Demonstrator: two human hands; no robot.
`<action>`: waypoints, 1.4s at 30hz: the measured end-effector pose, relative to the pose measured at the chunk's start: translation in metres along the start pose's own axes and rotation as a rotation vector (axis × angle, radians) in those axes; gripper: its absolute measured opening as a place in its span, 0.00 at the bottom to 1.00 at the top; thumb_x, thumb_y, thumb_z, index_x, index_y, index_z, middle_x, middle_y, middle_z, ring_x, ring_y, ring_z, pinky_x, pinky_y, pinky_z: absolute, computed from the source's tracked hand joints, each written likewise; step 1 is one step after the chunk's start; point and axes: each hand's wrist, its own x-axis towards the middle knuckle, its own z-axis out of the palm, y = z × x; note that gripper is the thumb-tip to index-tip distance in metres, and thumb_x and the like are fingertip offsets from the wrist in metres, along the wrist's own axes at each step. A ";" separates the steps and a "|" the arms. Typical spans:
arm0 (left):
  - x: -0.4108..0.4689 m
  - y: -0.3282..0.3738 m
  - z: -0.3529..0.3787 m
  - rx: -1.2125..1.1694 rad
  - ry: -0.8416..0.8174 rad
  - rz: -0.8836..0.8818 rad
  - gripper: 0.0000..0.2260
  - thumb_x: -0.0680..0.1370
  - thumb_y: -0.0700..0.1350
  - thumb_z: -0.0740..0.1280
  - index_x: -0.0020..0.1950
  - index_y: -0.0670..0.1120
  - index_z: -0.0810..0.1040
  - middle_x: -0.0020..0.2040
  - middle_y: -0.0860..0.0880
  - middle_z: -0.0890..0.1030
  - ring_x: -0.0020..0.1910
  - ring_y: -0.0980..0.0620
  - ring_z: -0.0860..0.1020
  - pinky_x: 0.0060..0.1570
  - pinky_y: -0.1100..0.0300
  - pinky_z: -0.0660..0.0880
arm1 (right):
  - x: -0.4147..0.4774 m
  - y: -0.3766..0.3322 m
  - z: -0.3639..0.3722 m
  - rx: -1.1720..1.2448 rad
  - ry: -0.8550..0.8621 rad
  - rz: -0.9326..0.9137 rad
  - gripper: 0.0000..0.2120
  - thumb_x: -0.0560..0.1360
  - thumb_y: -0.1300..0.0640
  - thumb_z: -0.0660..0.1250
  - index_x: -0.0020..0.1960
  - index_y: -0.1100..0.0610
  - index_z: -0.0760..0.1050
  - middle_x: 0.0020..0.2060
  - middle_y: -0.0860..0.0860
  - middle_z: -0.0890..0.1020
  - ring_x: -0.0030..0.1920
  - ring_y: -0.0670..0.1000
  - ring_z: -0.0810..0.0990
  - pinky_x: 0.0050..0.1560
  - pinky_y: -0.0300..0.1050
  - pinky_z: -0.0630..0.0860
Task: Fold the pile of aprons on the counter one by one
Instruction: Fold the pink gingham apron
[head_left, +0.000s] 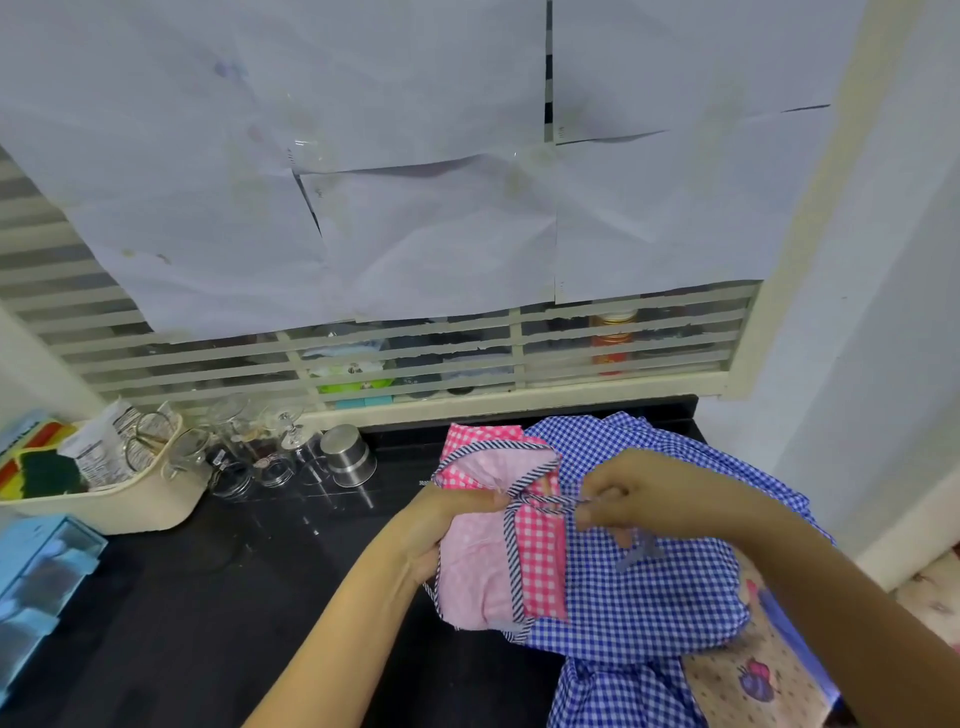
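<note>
**Pink apron held over the pile**

A person's left hand (447, 525) grips the folded pink gingham apron (540, 561) by its left edge, while the right hand (639, 499) pinches its navy-striped tie (550, 501), stretched between the two hands. The bundle lies on a blue gingham apron (639, 597) heaped at the right end of the black worktop (208, 597), with a peach printed cloth (763, 670) just beside it. Drinking glasses (249, 447), a steel tumbler (349, 456) and a cream basket (130, 504) stand well apart to the left
</note>
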 end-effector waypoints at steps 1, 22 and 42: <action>0.001 -0.001 -0.004 -0.023 0.015 -0.012 0.24 0.60 0.34 0.77 0.56 0.37 0.80 0.56 0.35 0.81 0.51 0.39 0.81 0.56 0.45 0.76 | -0.004 0.007 -0.009 0.040 0.036 -0.013 0.13 0.77 0.46 0.65 0.38 0.51 0.80 0.25 0.46 0.74 0.29 0.46 0.71 0.33 0.40 0.69; 0.018 0.002 0.006 -0.078 0.155 -0.066 0.26 0.63 0.35 0.78 0.60 0.36 0.78 0.56 0.36 0.81 0.57 0.37 0.79 0.60 0.43 0.74 | 0.002 0.023 0.001 1.261 -0.064 -0.321 0.28 0.73 0.71 0.60 0.66 0.47 0.75 0.64 0.52 0.77 0.28 0.41 0.76 0.32 0.32 0.76; 0.005 0.009 0.031 0.089 -0.074 -0.005 0.18 0.67 0.39 0.76 0.56 0.40 0.80 0.54 0.38 0.82 0.51 0.40 0.82 0.55 0.48 0.78 | 0.013 0.068 0.003 1.252 -0.224 -0.036 0.50 0.57 0.45 0.81 0.72 0.58 0.63 0.66 0.64 0.73 0.63 0.70 0.73 0.61 0.66 0.72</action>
